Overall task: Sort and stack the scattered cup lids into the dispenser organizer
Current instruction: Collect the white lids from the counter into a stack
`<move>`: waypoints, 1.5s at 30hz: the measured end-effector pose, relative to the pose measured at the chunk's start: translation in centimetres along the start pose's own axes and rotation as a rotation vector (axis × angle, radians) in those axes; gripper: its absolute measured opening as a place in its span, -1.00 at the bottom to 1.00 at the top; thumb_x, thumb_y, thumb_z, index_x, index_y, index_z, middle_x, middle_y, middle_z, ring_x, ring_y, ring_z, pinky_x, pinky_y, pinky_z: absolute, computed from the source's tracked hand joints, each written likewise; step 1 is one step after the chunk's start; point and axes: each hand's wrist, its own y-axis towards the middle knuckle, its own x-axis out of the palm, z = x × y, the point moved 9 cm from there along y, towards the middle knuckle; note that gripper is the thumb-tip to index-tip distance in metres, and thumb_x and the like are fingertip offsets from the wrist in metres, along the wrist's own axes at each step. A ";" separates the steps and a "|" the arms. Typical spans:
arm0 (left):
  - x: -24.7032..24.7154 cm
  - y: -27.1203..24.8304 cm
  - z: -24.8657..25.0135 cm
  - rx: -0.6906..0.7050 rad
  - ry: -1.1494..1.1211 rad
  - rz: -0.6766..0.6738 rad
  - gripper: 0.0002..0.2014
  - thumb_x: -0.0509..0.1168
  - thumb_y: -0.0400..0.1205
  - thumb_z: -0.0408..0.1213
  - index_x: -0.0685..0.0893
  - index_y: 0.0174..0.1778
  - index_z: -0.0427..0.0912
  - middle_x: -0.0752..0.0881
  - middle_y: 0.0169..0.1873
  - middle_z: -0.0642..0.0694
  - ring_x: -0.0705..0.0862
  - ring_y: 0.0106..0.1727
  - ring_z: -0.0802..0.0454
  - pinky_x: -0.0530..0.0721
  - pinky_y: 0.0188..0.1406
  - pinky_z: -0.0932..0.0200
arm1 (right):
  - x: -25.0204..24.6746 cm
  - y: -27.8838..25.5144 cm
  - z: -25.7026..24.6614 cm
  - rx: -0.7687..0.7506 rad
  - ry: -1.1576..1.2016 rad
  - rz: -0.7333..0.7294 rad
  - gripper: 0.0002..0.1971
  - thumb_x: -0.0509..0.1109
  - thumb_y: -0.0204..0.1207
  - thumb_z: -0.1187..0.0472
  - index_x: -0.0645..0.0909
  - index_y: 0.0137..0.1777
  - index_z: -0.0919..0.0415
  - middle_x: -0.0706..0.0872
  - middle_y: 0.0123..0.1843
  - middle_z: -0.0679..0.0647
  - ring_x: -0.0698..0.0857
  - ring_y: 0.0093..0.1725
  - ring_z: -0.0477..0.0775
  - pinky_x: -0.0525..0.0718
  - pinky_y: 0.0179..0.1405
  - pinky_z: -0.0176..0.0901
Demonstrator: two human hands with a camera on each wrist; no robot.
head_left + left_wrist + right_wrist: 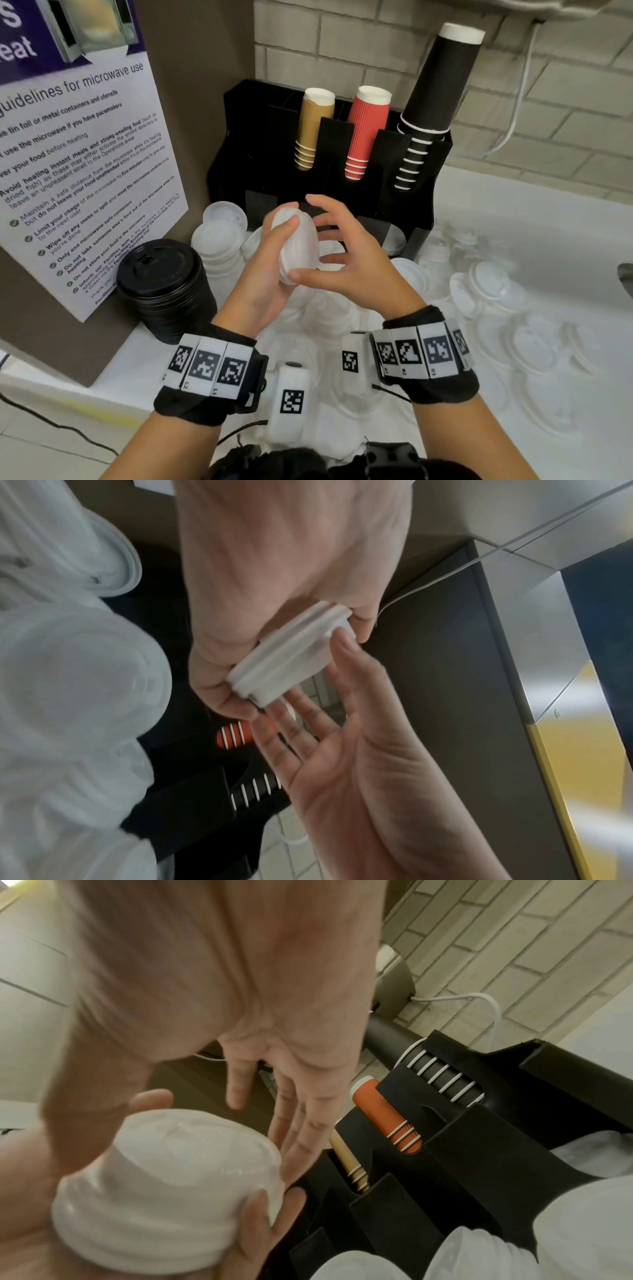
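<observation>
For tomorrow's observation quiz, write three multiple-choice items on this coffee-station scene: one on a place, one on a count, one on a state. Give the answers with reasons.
1. Where does the stack of black lids stand?
A. left of the organizer
B. inside the organizer
C. on the red cups

2. How many cup stacks does the organizer hold?
A. one
B. three
C. five

3. The right hand is:
A. fisted
B. open beside the white lids
C. on the poster

Answers: A, it stands by the poster; B, tan, red, black; B, fingers spread while the left hand grips the white lids.
</observation>
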 end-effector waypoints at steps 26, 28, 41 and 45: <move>-2.6 1.5 7.3 0.221 0.235 0.110 -0.73 0.19 0.49 -0.08 0.53 0.11 0.20 0.48 0.08 -0.01 0.49 0.03 0.04 0.53 -0.21 0.18 | 3.4 -1.1 0.3 0.071 -0.524 -0.645 -0.33 0.64 0.22 0.12 0.37 0.27 -0.16 0.44 0.18 -0.04 0.55 0.10 0.04 0.66 0.06 0.00; -2.3 1.6 7.3 0.213 0.229 0.095 -0.74 0.19 0.50 -0.05 0.54 0.11 0.21 0.48 0.14 -0.04 0.50 0.08 0.03 0.57 -0.17 0.14 | 0.5 -0.3 -0.1 0.108 -0.367 -0.483 -0.32 0.64 0.24 0.15 0.35 0.26 -0.23 0.47 0.19 -0.10 0.58 0.08 -0.13 0.70 0.00 -0.21; 0.3 1.3 3.2 0.035 0.239 -0.105 -0.45 0.12 0.66 0.19 0.47 0.49 -0.03 0.64 0.38 -0.18 0.64 0.39 -0.14 0.65 0.33 -0.18 | -0.4 1.5 -1.7 -0.018 -0.025 -0.010 -0.26 0.63 0.28 0.31 0.40 0.42 -0.04 0.49 0.31 0.03 0.63 0.20 0.00 0.75 0.07 0.00; 0.1 1.3 3.0 0.024 0.202 -0.105 -0.41 0.10 0.62 0.19 0.43 0.52 -0.03 0.63 0.39 -0.16 0.65 0.38 -0.13 0.68 0.29 -0.19 | 0.1 1.8 -1.7 -0.032 -0.051 0.012 -0.25 0.65 0.26 0.27 0.40 0.42 -0.03 0.48 0.31 0.03 0.61 0.22 0.02 0.76 0.06 0.03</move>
